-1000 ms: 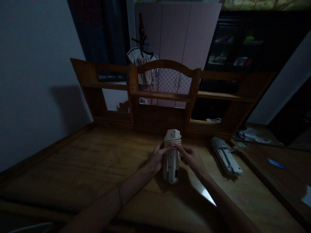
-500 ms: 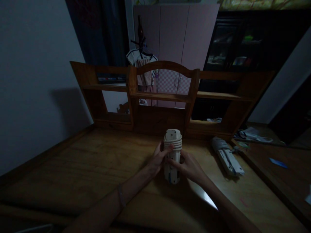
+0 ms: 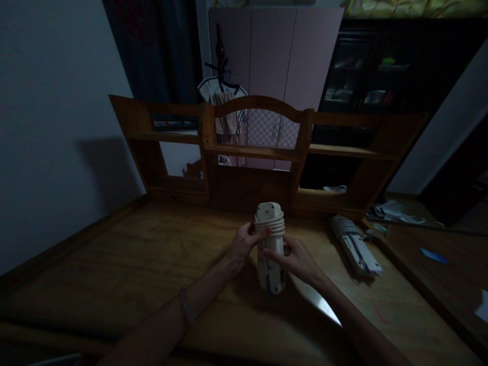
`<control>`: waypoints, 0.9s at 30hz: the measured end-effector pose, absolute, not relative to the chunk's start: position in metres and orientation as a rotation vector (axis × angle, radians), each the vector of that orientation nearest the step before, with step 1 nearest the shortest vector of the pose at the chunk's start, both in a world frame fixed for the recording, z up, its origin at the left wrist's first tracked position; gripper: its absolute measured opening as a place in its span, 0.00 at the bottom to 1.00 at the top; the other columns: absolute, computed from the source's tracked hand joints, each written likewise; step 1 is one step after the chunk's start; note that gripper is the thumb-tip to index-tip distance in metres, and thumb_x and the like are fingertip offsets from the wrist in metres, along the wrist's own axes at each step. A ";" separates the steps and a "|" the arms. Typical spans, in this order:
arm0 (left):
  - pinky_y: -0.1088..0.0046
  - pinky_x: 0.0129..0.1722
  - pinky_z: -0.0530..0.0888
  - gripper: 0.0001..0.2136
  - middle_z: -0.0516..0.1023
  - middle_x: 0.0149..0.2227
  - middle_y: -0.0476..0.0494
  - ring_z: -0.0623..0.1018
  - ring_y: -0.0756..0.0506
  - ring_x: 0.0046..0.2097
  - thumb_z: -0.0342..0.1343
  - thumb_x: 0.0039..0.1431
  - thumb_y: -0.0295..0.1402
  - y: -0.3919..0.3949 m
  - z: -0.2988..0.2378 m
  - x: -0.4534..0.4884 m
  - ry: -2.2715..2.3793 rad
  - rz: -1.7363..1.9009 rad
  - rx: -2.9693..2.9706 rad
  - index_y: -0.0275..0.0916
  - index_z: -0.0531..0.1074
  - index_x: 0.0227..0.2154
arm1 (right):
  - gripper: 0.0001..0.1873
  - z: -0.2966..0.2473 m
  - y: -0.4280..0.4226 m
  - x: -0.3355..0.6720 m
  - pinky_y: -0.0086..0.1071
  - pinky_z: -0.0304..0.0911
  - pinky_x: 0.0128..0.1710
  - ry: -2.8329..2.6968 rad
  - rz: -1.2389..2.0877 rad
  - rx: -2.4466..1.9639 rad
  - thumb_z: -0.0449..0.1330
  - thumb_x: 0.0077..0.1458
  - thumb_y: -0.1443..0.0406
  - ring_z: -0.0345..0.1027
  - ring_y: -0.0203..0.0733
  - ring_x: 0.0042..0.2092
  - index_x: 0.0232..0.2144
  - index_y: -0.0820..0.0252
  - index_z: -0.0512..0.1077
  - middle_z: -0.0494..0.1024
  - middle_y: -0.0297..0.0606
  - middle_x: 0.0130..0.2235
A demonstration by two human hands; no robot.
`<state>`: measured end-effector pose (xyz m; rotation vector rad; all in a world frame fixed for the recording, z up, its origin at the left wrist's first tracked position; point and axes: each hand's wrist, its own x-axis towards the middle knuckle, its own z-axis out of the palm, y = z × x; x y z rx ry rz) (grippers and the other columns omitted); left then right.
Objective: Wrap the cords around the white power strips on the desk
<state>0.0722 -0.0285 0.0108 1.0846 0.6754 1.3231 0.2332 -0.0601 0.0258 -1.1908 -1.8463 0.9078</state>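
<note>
A white power strip (image 3: 270,249) with its cord coiled around the far end is held between both hands above the wooden desk (image 3: 125,269). My left hand (image 3: 244,243) grips its left side, thumb lying over the coiled cord. My right hand (image 3: 295,259) is wrapped around its right side, fingers across the middle of the body. The strip points away from me, its near end lifted a little off the desk.
A second white power strip (image 3: 355,245) with coiled cord lies on the desk to the right. A wooden shelf unit (image 3: 259,152) stands along the desk's back edge. Papers (image 3: 396,211) lie at the far right. A pink wardrobe and hanging clothes are behind.
My right hand has slid from the cord coil down onto the strip's body and closed around it. The strip has been raised slightly and tilted toward me.
</note>
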 end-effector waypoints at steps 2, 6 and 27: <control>0.69 0.43 0.70 0.19 0.77 0.41 0.37 0.75 0.42 0.42 0.66 0.45 0.36 -0.029 0.013 0.071 0.659 1.309 1.102 0.32 0.75 0.40 | 0.24 0.029 -0.060 0.233 0.31 0.62 0.29 -1.823 0.945 -1.206 0.63 0.46 0.50 0.69 0.42 0.33 0.42 0.59 0.73 0.77 0.39 0.36; 0.69 0.43 0.70 0.19 0.77 0.42 0.36 0.76 0.42 0.42 0.65 0.47 0.36 -0.029 0.020 0.068 0.597 1.317 1.098 0.31 0.75 0.41 | 0.27 0.039 -0.058 0.241 0.27 0.51 0.18 -1.719 1.113 -1.222 0.61 0.48 0.49 0.57 0.33 0.20 0.43 0.61 0.71 0.69 0.31 0.21; 0.68 0.42 0.72 0.23 0.71 0.51 0.36 0.73 0.39 0.48 0.63 0.50 0.39 -0.027 0.006 0.082 0.660 1.298 1.137 0.37 0.70 0.48 | 0.12 0.040 -0.048 0.256 0.27 0.52 0.22 -1.193 1.323 -0.926 0.62 0.49 0.58 0.53 0.30 0.23 0.32 0.59 0.66 0.65 0.29 0.26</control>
